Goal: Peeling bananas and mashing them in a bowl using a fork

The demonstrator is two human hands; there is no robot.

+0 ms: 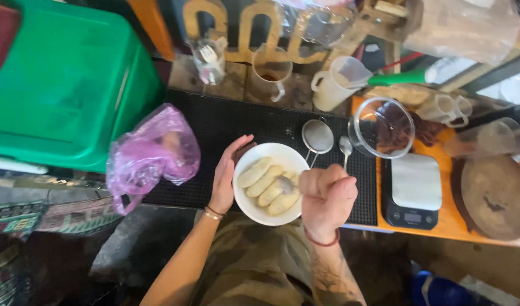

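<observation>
The right hand is curled into a tight fist around the handle of a metal utensil, whose shiny tip rests among peeled bananas in a round white bowl. The bananas are pale yellow, smooth and curved, lying side by side. The left hand lies open and flat against the bowl's rim at its nine o'clock side, fingers straight, gripping nothing. Both wrists wear thin bands.

The bowl sits on a black ribbed rubber mat. At one o'clock from the bowl, just beside it, lie a small round wire-mesh strainer and a metal spoon. Further toward two o'clock stands a clear glass bowl with dark brown pieces inside. At three o'clock is a flat digital kitchen scale, black with a white plate, on an orange surface; beyond it lies a round, worn wooden disc.

At nine o'clock sits a crumpled, translucent purple plastic bag, and past it at ten o'clock a large green plastic bin. At twelve o'clock stand a clear mug and a cloudy plastic measuring jug
</observation>
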